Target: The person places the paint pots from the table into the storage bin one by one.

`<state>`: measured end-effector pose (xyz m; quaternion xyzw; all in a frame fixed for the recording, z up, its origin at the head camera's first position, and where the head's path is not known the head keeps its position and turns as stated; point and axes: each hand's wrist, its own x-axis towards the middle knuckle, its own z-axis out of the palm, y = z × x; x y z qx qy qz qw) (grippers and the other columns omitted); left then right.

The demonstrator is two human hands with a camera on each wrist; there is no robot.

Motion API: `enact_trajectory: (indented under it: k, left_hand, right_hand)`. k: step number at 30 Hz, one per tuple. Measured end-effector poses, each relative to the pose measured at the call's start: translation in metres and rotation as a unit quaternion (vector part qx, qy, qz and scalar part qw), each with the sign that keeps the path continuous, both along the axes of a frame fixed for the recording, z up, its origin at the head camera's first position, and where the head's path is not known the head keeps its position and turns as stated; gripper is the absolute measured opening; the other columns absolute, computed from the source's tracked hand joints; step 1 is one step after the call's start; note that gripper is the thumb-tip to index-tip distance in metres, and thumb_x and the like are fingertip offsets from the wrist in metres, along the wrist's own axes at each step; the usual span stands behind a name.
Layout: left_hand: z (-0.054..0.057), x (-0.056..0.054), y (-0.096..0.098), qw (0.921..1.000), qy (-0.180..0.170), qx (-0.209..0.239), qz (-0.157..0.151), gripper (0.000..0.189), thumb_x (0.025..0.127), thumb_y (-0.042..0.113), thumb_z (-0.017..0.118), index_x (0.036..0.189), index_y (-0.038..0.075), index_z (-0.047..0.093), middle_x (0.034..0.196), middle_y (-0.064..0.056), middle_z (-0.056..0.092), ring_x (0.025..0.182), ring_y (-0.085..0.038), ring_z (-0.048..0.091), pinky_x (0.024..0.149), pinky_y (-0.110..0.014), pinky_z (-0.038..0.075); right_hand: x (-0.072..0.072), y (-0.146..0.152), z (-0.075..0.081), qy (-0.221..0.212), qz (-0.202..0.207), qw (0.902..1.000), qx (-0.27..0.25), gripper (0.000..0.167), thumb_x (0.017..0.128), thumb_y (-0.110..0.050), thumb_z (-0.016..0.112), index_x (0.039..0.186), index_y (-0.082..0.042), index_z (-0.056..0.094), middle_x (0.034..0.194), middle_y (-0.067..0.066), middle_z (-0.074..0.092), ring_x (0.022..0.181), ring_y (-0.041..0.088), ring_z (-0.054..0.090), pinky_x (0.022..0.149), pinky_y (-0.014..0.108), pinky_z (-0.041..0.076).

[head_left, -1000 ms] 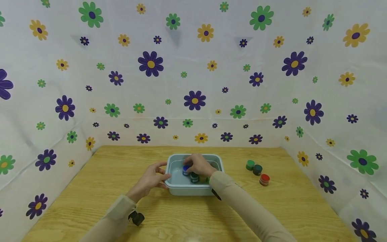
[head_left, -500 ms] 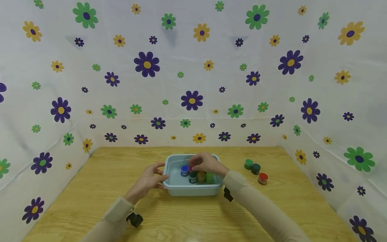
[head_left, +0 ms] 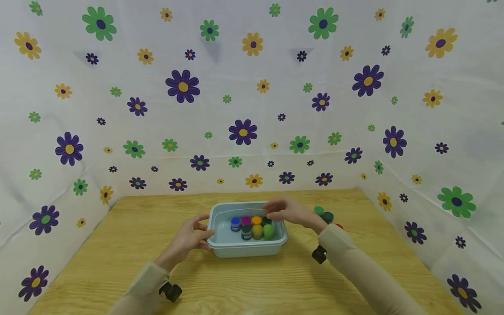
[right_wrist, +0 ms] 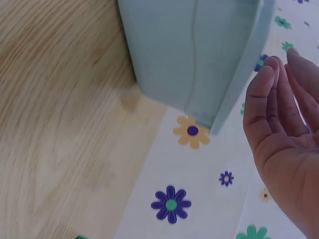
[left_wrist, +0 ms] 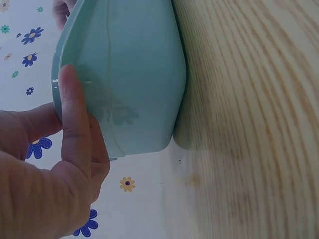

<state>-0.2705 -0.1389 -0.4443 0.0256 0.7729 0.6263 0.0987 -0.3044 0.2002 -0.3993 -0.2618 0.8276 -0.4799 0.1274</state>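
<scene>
A light blue plastic tub [head_left: 248, 250] stands on the table. My left hand [head_left: 189, 238] holds its left end, the rim pinched between thumb and fingers; the left wrist view shows the fingers [left_wrist: 75, 124] against the outer wall. Inside, small paint jars are grouped in two rows: blue [head_left: 236, 224], magenta [head_left: 246, 221], orange [head_left: 256, 220] and a dark one [head_left: 266, 221] behind; dark green [head_left: 246, 232], ochre [head_left: 257, 232] and light green [head_left: 268, 232] in front. Over the tub's right end hovers my right hand [head_left: 293, 213], nothing in its loosely bent fingers.
Right of the tub, a green-lidded jar [head_left: 319, 210], a dark-lidded jar [head_left: 327, 217] and a red-lidded jar [head_left: 338, 225] stand on the wooden table [head_left: 220, 284]. My right wrist partly covers the red one. White flowered sheeting [head_left: 220, 109] encloses the back and sides.
My right hand has let go of the jars and moved right, from the blue jar past the magenta one to the tub's right end. The left hand keeps its hold; the head view has shifted slightly.
</scene>
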Motion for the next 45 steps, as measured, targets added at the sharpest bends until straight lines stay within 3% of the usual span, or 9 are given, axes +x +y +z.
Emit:
enact_trajectory:
  k: [8,10,15,20,26,33,38,42,45]
  left_hand:
    - [0.001,0.0,-0.001,1.0,-0.001,0.009,0.002,0.061,0.091,0.002,0.067,0.146,0.004,0.041,0.107,-0.018,0.05,0.078,-0.024,0.066,0.063,-0.038,0.062]
    - [0.002,0.0,-0.001,1.0,-0.001,0.008,0.001,0.061,0.091,0.002,0.067,0.146,0.004,0.041,0.107,-0.017,0.05,0.076,-0.023,0.066,0.063,-0.039,0.062]
    - [0.001,0.001,-0.001,1.0,-0.002,0.009,-0.004,0.062,0.091,0.003,0.068,0.147,0.004,0.04,0.108,-0.018,0.05,0.074,-0.021,0.065,0.064,-0.04,0.062]
    - [-0.001,0.0,-0.001,0.9999,-0.003,0.011,-0.002,0.062,0.091,0.004,0.068,0.147,0.006,0.041,0.108,-0.017,0.05,0.079,-0.024,0.066,0.064,-0.039,0.062]
    - [-0.001,0.001,0.0,0.9999,-0.001,0.009,-0.006,0.062,0.091,0.003,0.068,0.147,0.005,0.04,0.107,-0.017,0.051,0.083,-0.027,0.067,0.065,-0.039,0.062]
    - [0.001,0.002,0.0,1.0,0.003,0.002,-0.002,0.062,0.091,0.002,0.067,0.146,0.004,0.04,0.107,-0.017,0.051,0.077,-0.023,0.065,0.068,-0.043,0.062]
    - [0.0,0.002,-0.001,1.0,0.002,-0.005,0.0,0.063,0.09,0.004,0.068,0.147,0.004,0.04,0.108,-0.018,0.051,0.075,-0.022,0.065,0.066,-0.042,0.062]
    - [0.001,0.002,-0.001,1.0,0.007,-0.003,-0.005,0.064,0.091,0.003,0.068,0.147,0.003,0.039,0.109,-0.019,0.051,0.074,-0.022,0.065,0.064,-0.04,0.062]
    - [0.001,0.002,0.0,0.9999,0.009,-0.004,-0.006,0.063,0.091,0.003,0.068,0.147,0.003,0.039,0.109,-0.019,0.051,0.073,-0.022,0.065,0.063,-0.04,0.062]
  right_hand:
    - [0.006,0.05,0.005,0.001,-0.025,0.9997,0.003,0.035,0.095,-0.016,0.065,0.126,0.0,0.062,0.12,0.022,0.066,0.099,0.021,0.066,0.083,0.044,0.057]
    - [0.007,0.065,0.003,0.004,-0.026,0.9996,0.011,0.034,0.095,-0.015,0.066,0.124,0.0,0.063,0.119,0.021,0.067,0.099,0.023,0.067,0.084,0.046,0.057]
    - [0.014,0.103,0.0,-0.005,-0.049,0.9977,0.047,0.031,0.094,-0.02,0.067,0.121,-0.004,0.065,0.12,0.016,0.068,0.104,0.026,0.066,0.088,0.039,0.057]
    - [0.02,0.142,-0.004,-0.002,-0.078,0.9947,0.067,0.034,0.094,-0.019,0.067,0.121,0.001,0.063,0.123,0.021,0.065,0.106,0.024,0.066,0.092,0.037,0.056]
    - [0.023,0.177,-0.016,0.014,-0.11,0.9875,0.112,0.034,0.092,-0.012,0.067,0.121,0.005,0.063,0.122,0.024,0.064,0.108,0.031,0.062,0.092,0.044,0.055]
    - [0.022,0.189,-0.035,0.002,-0.135,0.9776,0.162,0.038,0.087,-0.024,0.075,0.12,-0.007,0.069,0.12,0.011,0.069,0.111,0.029,0.06,0.095,0.051,0.05]
    - [0.02,0.185,-0.046,0.003,-0.102,0.9839,0.147,0.038,0.086,-0.021,0.076,0.119,-0.005,0.068,0.119,0.013,0.068,0.111,0.029,0.06,0.096,0.048,0.049]
    - [0.018,0.183,-0.048,0.017,-0.079,0.9877,0.134,0.038,0.086,-0.015,0.075,0.12,0.001,0.067,0.12,0.018,0.067,0.11,0.03,0.06,0.092,0.037,0.052]
    - [0.017,0.182,-0.048,0.003,-0.083,0.9895,0.118,0.043,0.086,-0.017,0.076,0.122,0.003,0.065,0.119,0.019,0.068,0.109,0.03,0.061,0.09,0.034,0.053]
